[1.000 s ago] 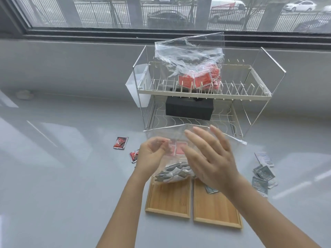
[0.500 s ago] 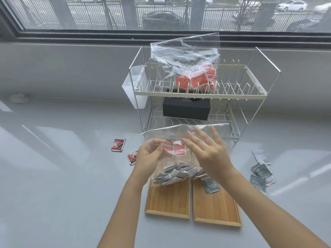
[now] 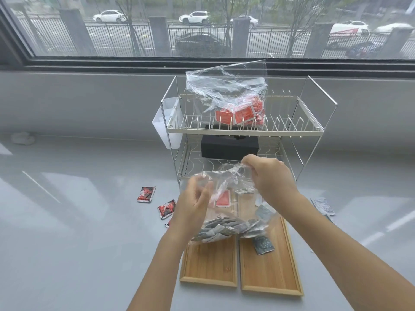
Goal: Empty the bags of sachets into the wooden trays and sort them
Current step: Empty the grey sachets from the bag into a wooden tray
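I hold a clear plastic bag (image 3: 226, 212) above two wooden trays, the left tray (image 3: 208, 263) and the right tray (image 3: 271, 270). Grey sachets (image 3: 221, 228) fill the bag's bottom, with one red sachet (image 3: 223, 198) higher inside. My right hand (image 3: 269, 176) pinches the bag's top edge. My left hand (image 3: 194, 204) grips its left side. One dark grey sachet (image 3: 262, 244) lies on the right tray. A second clear bag (image 3: 229, 90) with red sachets (image 3: 240, 113) rests on the rack's upper shelf.
A two-tier wire dish rack (image 3: 244, 131) stands behind the trays, with a black box (image 3: 229, 147) on its lower shelf and a white cup (image 3: 167, 122) on its left side. Loose red sachets (image 3: 166, 208) lie left of the trays, grey ones (image 3: 324, 206) to the right.
My right hand has gone from open in front of the bag to pinching its top edge. The bag now hangs higher, and the view has tilted up.
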